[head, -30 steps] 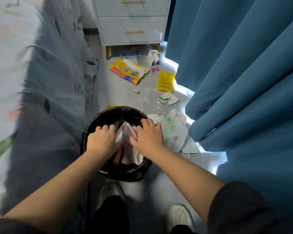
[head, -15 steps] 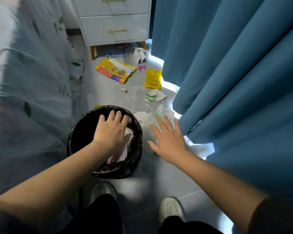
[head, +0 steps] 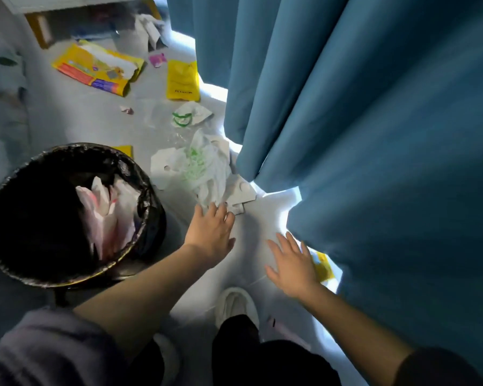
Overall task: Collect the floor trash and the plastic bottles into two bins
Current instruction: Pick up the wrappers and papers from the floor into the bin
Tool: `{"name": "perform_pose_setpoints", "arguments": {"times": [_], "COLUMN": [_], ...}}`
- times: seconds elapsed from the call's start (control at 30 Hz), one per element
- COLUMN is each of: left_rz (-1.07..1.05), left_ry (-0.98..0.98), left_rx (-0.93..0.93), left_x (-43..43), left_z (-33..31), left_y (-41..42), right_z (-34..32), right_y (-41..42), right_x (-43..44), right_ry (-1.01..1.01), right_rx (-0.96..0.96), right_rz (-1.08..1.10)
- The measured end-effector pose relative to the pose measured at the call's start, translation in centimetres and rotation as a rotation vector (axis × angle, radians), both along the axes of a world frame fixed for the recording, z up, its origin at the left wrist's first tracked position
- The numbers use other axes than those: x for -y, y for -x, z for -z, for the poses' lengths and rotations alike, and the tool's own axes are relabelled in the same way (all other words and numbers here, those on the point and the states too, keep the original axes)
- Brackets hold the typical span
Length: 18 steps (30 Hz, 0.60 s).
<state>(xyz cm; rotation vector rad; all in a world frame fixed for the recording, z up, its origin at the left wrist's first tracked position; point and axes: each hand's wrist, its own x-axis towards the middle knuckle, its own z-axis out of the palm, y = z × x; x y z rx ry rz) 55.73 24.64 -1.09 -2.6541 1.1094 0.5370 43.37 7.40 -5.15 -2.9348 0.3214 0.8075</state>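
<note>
A round bin (head: 14,246) lined with a black bag stands at the left, with white and pink wrappers (head: 106,213) inside. To its right a crumpled white plastic bag with green print (head: 204,168) lies on the floor among white card pieces. My left hand (head: 211,232) reaches over the floor with its fingertips at the near edge of that bag, fingers spread, holding nothing. My right hand (head: 292,263) hovers open near the curtain's hem, beside a small yellow wrapper (head: 322,266).
A blue curtain (head: 360,135) fills the right side. Farther off lie a yellow pouch (head: 182,80), a large yellow package (head: 98,69), a white wrapper with green lines (head: 191,115), small pink scraps and a white dresser's base (head: 67,2). A bedspread hangs at the left. My white shoe (head: 236,305) is below.
Both hands left the bin after the wrappers dropped in. My left hand moved right to the white bag; my right hand swung toward the curtain hem. The view shifted down and right.
</note>
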Motion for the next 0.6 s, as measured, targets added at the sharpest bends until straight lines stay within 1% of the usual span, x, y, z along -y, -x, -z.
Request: {"name": "perform_pose_setpoints", "arguments": {"times": [0.1, 0.17, 0.23, 0.3, 0.33, 0.43, 0.53, 0.6], "left_rz": [0.023, 0.080, 0.148, 0.210, 0.239, 0.284, 0.308, 0.291], "left_ry": [-0.014, -0.027, -0.046, -0.041, -0.033, 0.006, 0.112, 0.222], "left_rx": [-0.081, -0.148, -0.212, -0.246, -0.259, -0.306, -0.280, -0.256], "left_x": [1.2, 2.0, 3.0, 4.2, 4.8, 6.6, 6.7, 6.0], "left_z": [3.6, 5.7, 7.5, 9.0, 9.8, 11.5, 12.5, 13.6], "left_y": [1.2, 2.0, 2.8, 3.7, 4.1, 5.5, 6.7, 7.1], "right_z": [3.2, 4.7, 5.5, 6.2, 6.5, 8.2, 9.9, 11.3], "right_y": [4.5, 6.9, 8.5, 9.7, 10.3, 11.9, 12.7, 13.1], "right_x": [1.7, 2.7, 3.4, 3.9, 3.9, 3.4, 2.1, 1.2], "right_ry": [-0.034, -0.039, -0.075, -0.077, -0.061, -0.035, 0.004, 0.050], "right_rx": [-0.144, -0.235, -0.288, -0.331, -0.363, -0.421, -0.439, -0.458], "right_rz": [0.093, 0.193, 0.326, 0.396, 0.387, 0.267, 0.124, 0.116]}}
